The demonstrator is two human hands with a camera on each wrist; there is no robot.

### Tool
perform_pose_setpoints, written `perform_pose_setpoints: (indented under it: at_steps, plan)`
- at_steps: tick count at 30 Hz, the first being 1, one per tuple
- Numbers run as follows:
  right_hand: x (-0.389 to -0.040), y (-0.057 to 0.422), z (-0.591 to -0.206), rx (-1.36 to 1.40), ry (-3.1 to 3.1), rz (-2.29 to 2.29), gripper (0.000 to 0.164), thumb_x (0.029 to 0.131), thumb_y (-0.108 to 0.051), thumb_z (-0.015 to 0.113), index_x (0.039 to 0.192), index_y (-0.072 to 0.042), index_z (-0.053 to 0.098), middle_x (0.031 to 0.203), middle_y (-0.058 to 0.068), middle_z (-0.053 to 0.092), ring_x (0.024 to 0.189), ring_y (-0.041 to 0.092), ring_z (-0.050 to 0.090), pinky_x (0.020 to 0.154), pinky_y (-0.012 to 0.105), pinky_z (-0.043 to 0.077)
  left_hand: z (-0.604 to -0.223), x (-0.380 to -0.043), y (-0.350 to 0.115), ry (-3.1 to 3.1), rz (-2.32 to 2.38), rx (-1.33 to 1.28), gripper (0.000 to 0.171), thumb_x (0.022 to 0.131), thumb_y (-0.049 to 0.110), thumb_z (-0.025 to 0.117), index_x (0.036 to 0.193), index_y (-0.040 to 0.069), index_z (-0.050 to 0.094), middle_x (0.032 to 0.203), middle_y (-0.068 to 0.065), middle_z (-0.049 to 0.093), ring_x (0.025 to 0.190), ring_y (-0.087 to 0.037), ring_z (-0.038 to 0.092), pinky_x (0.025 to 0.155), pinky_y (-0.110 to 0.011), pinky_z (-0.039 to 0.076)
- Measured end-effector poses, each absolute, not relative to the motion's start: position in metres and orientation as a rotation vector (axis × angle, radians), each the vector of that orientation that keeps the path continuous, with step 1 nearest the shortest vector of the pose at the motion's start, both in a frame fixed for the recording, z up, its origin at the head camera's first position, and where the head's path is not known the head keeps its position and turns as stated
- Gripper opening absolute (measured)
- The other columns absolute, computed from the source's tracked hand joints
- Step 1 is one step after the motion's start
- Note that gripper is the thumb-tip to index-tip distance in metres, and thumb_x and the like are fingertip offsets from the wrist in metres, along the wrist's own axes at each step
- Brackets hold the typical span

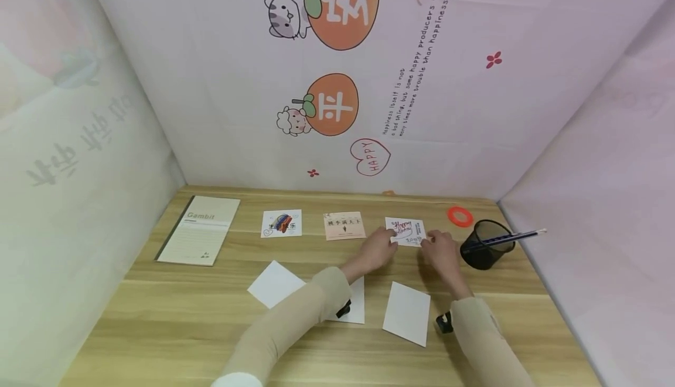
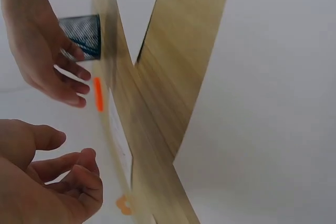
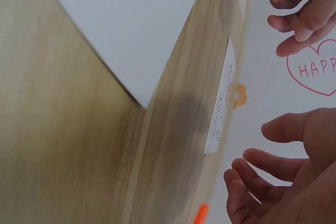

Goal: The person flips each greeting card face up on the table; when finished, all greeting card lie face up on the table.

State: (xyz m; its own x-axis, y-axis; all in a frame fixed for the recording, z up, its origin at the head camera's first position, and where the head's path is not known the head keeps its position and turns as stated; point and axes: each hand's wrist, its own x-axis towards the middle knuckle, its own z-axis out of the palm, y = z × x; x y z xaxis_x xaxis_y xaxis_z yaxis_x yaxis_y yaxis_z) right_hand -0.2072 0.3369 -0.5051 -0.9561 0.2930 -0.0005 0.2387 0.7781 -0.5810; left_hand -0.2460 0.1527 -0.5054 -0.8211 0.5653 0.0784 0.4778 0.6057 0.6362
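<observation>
A small white card (image 1: pixel 405 231) with red and dark writing lies flat on the wooden table, towards the back right. My left hand (image 1: pixel 377 248) is at its lower left corner in the head view, and my right hand (image 1: pixel 440 251) is at its lower right corner. Both wrist views show a gap between the hands and the card (image 3: pixel 221 100). Nothing is between the fingers of the left hand (image 2: pixel 50 174), which are loosely bent. In the right wrist view, the right hand (image 3: pixel 289 169) has its thumb apart from its bent fingers and holds nothing.
Left of that card lie a pinkish card (image 1: pixel 344 226) and a colourful card (image 1: pixel 282 223), then a notebook (image 1: pixel 198 230). An orange ring (image 1: pixel 460 216) and a black mesh pen cup (image 1: pixel 482 252) stand at right. Blank white sheets (image 1: pixel 407 313) lie nearer, partly under the left sleeve.
</observation>
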Motion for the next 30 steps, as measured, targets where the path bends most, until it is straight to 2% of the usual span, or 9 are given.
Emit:
perform_pose_setpoints:
  at_steps: [3, 6, 11, 15, 19, 24, 30]
  plan:
    - [-0.202, 0.335, -0.505, -0.378, -2.867, 0.939, 0.041, 0.092, -0.016, 0.051, 0.121, 0.012, 0.057, 0.110, 0.030, 0.055, 0.100, 0.042, 0.052, 0.086, 0.053, 0.043, -0.504, -0.234, 0.151, 2.756, 0.913, 1.028, 0.029, 0.097, 0.015, 0.054, 0.120, 0.001, 0.064, 0.101, -0.008, 0.062, 0.078, -0.012, 0.055, 0.066, -0.021, 0.047]
    - [-0.195, 0.333, -0.505, -0.333, -2.866, 0.938, 0.039, 0.091, -0.015, 0.052, 0.118, 0.013, 0.059, 0.107, 0.030, 0.057, 0.099, 0.041, 0.054, 0.086, 0.053, 0.044, -0.504, -0.219, 0.145, 2.808, 0.796, 1.220, 0.025, 0.096, 0.015, 0.056, 0.115, 0.004, 0.066, 0.098, -0.006, 0.062, 0.078, -0.011, 0.055, 0.063, -0.018, 0.045]
    - [-0.180, 0.328, -0.505, -0.276, -2.914, 0.922, 0.036, 0.092, -0.013, 0.052, 0.117, 0.011, 0.060, 0.104, 0.028, 0.060, 0.095, 0.038, 0.057, 0.084, 0.052, 0.047, -0.505, -0.185, 0.132, 2.825, 0.521, 1.498, 0.025, 0.095, 0.024, 0.061, 0.114, 0.009, 0.067, 0.106, -0.002, 0.062, 0.093, -0.012, 0.057, 0.077, -0.020, 0.048]
    - [-0.168, 0.325, -0.511, -0.236, -2.941, 0.870, 0.033, 0.092, -0.012, 0.055, 0.115, 0.010, 0.062, 0.103, 0.025, 0.061, 0.094, 0.036, 0.057, 0.082, 0.052, 0.048, -0.506, -0.157, 0.127, 2.798, 0.301, 1.568, 0.042, 0.094, 0.042, 0.060, 0.125, 0.014, 0.062, 0.121, -0.002, 0.059, 0.111, -0.017, 0.055, 0.090, -0.027, 0.049]
    - [-0.159, 0.320, -0.517, -0.198, -2.917, 0.836, 0.031, 0.090, -0.012, 0.059, 0.113, 0.009, 0.063, 0.104, 0.025, 0.061, 0.095, 0.038, 0.059, 0.082, 0.053, 0.048, -0.511, -0.135, 0.121, 2.763, 0.174, 1.640, 0.060, 0.086, 0.054, 0.064, 0.132, 0.016, 0.056, 0.130, -0.005, 0.054, 0.123, -0.027, 0.049, 0.094, -0.036, 0.049]
    - [-0.149, 0.317, -0.518, -0.156, -2.886, 0.793, 0.029, 0.090, -0.013, 0.061, 0.110, 0.009, 0.064, 0.106, 0.026, 0.061, 0.099, 0.043, 0.058, 0.085, 0.055, 0.047, -0.522, -0.121, 0.113, 2.732, 0.121, 1.732, 0.070, 0.080, 0.059, 0.068, 0.134, 0.016, 0.053, 0.136, -0.009, 0.050, 0.129, -0.038, 0.043, 0.099, -0.040, 0.046]
    - [-0.131, 0.320, -0.521, -0.125, -2.884, 0.702, 0.024, 0.089, -0.012, 0.063, 0.104, 0.007, 0.068, 0.101, 0.024, 0.062, 0.095, 0.041, 0.059, 0.082, 0.054, 0.048, -0.532, -0.118, 0.108, 2.707, 0.158, 1.637, 0.071, 0.080, 0.057, 0.068, 0.135, 0.015, 0.052, 0.140, -0.012, 0.047, 0.132, -0.040, 0.040, 0.102, -0.043, 0.043]
